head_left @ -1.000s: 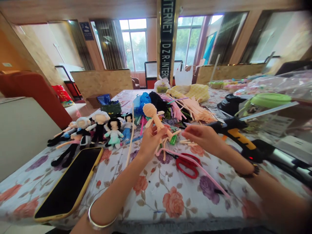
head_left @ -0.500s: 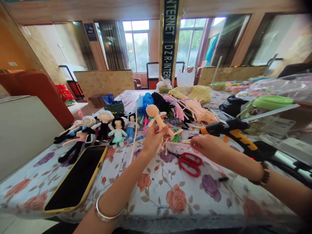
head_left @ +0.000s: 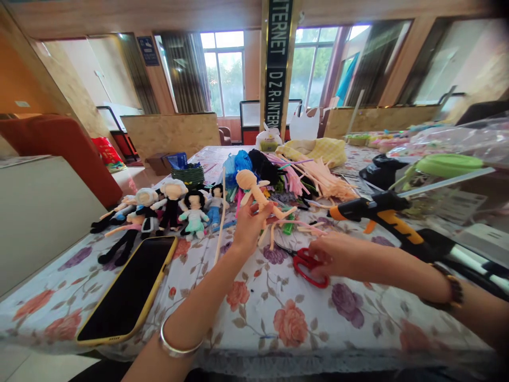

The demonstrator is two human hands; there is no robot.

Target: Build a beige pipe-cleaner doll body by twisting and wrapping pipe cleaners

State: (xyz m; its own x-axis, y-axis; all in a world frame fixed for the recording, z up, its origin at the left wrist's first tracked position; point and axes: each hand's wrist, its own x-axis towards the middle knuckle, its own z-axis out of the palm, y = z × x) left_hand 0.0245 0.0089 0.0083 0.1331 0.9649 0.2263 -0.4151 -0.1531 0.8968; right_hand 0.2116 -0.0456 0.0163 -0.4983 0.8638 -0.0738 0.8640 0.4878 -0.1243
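In my left hand (head_left: 251, 225) is a peach doll figure (head_left: 258, 195) that looks made of fuzzy pipe cleaners, its round head up and leaning left. The fingers are closed around its lower body. My right hand (head_left: 330, 254) is at the red-handled scissors (head_left: 305, 269), fingers closed on the handle loops. The scissors lie on the flowered tablecloth, blades pointing left toward the pink and peach pipe cleaner strips (head_left: 292, 225) below the doll. A small green item (head_left: 289, 225) lies behind those strips.
Several finished dolls (head_left: 194, 212) and a phone in a yellow case (head_left: 131, 289) are on the left. Bundles of coloured pipe cleaners (head_left: 318, 178) lie behind my hands. A black and orange glue gun (head_left: 382, 209) and a green-lidded jar (head_left: 449, 164) are on the right.
My right hand has moved down from beside the pale strips onto the scissors' handles. My left hand still holds the doll in nearly the same place.
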